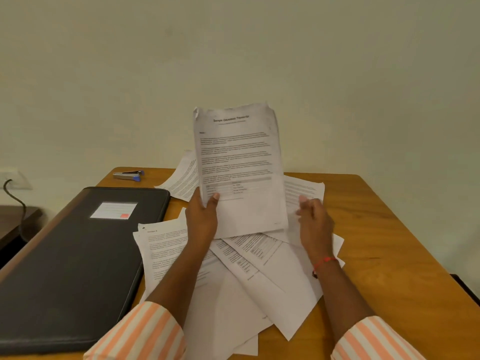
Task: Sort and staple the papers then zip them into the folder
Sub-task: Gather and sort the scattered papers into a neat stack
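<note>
Wooden table (376,242) by a plain wall (233,48) bears papers (259,281) and folder (78,268).

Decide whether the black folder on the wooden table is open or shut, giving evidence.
Shut. The black rectangular folder lies flat, cover down, white label facing up; whether its zip is done up, cannot tell.

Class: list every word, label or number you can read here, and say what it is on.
"Sample Education Transcript": heading of the held sheet, slightly blurred.
"Section" plus an unclear character: top of the table sheet.
Body text on all sheets: too small.
Folder label: too blurred.
Stapler: no text legible.
</note>
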